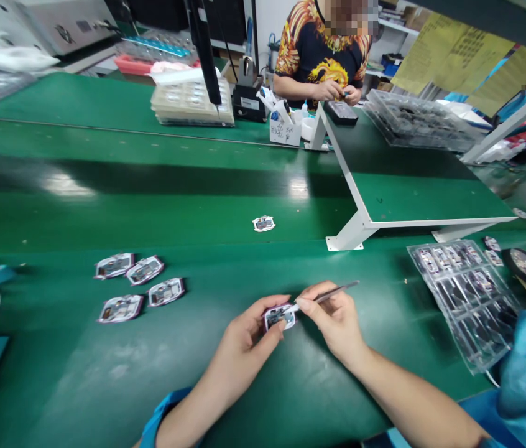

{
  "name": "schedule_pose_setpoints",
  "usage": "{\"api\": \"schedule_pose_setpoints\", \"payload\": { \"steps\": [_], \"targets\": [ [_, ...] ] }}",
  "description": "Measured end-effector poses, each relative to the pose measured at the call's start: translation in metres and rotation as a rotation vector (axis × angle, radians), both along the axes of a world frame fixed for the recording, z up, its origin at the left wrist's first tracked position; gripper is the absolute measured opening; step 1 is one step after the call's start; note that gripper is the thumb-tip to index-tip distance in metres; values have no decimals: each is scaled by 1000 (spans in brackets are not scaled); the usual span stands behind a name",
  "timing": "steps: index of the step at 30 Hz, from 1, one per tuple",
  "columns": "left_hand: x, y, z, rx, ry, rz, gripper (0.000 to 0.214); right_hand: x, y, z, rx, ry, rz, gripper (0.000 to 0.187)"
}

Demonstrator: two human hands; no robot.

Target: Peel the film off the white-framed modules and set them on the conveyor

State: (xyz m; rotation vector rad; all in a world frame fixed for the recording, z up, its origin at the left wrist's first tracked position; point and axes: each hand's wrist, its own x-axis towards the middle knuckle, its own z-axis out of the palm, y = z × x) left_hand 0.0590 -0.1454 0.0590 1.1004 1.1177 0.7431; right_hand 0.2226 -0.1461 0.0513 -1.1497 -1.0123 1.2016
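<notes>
Green workbench [58,373] (blister tray [461,305] alongside) under hands [244,339] gripping circuit module [279,317] and tweezers [337,291].

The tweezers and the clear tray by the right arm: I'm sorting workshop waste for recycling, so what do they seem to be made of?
The tweezers look like stainless steel, judging by their slim grey shanks and dull metallic sheen. The clear tray looks like thin moulded plastic: it is glossy, with dark parts showing through its pockets. The exact plastic can't be told from its look.
</notes>
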Motion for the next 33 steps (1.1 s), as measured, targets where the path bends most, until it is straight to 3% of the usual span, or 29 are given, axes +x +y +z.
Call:
{"api": "schedule_pose_setpoints", "payload": {
  "steps": [9, 22, 30, 33],
  "targets": [
    [-2, 2, 3, 22, 14, 31, 32, -1, -2, -1, 24, -26, -8, 15],
    [7, 1, -4, -15, -25, 154, 33, -4, -7, -2, 70, -89, 0, 7],
    [6, -2, 0, -146, -146, 174, 35, 0, -5, -1, 167, -135, -43, 5],
    [6, -3, 2, -181, -198, 173, 33, -1, -4, -1, 184, -114, 10, 4]
  ]
}}
